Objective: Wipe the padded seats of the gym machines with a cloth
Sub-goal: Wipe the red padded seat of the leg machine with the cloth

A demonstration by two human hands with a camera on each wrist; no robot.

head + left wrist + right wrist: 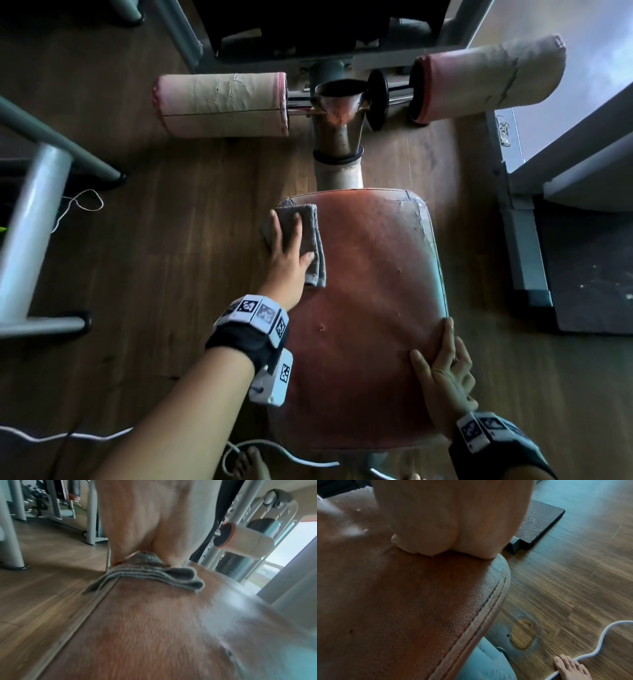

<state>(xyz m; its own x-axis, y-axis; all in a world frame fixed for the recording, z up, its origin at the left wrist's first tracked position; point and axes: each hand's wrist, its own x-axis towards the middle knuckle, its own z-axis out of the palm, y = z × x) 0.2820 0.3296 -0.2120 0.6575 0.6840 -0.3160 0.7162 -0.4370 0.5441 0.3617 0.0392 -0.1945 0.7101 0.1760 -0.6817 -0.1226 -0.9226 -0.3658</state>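
Observation:
A worn reddish-brown padded seat fills the middle of the head view, cracked along its far right edge. A folded grey cloth lies on its far left corner, partly over the edge. My left hand presses flat on the cloth with straight fingers; in the left wrist view the cloth bunches under my palm on the seat. My right hand rests on the seat's near right edge, fingers lying along the rim. The right wrist view shows that hand on the seat.
Two cracked pink foam rollers flank the metal post beyond the seat. A grey machine frame stands left, a dark rubber mat and frame right. White cables and my bare foot lie on the wooden floor.

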